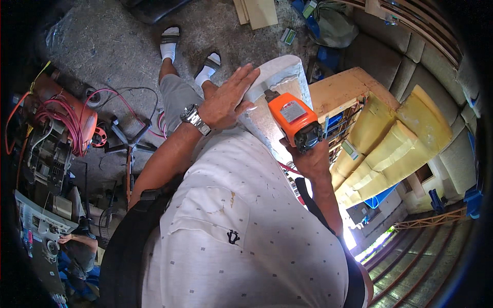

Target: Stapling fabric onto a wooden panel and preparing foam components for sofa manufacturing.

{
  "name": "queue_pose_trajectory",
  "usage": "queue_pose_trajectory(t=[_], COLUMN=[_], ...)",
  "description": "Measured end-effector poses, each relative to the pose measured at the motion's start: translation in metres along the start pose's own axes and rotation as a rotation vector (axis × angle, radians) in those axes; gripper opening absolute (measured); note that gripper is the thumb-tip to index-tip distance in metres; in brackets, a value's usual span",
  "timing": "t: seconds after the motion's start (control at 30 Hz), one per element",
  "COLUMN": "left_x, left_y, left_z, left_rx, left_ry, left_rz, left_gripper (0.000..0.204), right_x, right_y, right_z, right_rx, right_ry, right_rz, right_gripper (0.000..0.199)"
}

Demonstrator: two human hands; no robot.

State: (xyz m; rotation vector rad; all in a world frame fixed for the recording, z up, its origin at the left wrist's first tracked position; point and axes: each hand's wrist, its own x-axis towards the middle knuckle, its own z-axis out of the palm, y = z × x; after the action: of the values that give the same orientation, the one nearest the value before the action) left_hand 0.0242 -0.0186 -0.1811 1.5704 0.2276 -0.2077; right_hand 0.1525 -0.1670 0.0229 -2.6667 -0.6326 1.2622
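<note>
Left hand point(228, 100): spread flat on the left edge of the padded panel point(287, 62), fingers straight, thumb slightly apart, gripping nothing.
Right hand point(310, 160): wrapped under the orange staple gun point(294, 115), its fingers mostly hidden behind the tool.
Staple gun nose: at the panel's pale inner face, pointing far and left; contact cannot be told.
Panel: grey, rounded at its far end, in front of the person.
Right: yellow foam sheets point(411, 149).
Left: coiled red hose point(65, 115).

On my feed I see an orange staple gun point(295, 117) with a black end cap point(309, 137), a white shirt point(226, 210) dotted with grey dashes, yellow foam point(423, 123), pinkish-red hose point(75, 123).
</note>
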Motion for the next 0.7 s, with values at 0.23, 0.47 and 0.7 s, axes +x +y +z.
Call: queue_pose_trajectory(t=[0.23,0.47,0.7], left_x=[0.000,-0.003,-0.011], left_y=[-0.002,0.002,-0.024], left_z=[0.002,0.000,-0.017], left_rx=[-0.008,0.068,-0.354], left_ry=[0.012,0.009,-0.088], left_rz=[-0.002,-0.016,0.068], left_gripper=[0.090,0.094,0.078], right_x=[-0.002,-0.006,-0.014], right_y=[0.000,-0.007,0.001], right_z=[0.008,0.008,0.011], right_rx=[0.032,0.056,0.051], right_ry=[0.026,-0.020,-0.041], right_rz=[-0.108,-0.088,0.020], right_gripper=[0.032,0.032,0.034])
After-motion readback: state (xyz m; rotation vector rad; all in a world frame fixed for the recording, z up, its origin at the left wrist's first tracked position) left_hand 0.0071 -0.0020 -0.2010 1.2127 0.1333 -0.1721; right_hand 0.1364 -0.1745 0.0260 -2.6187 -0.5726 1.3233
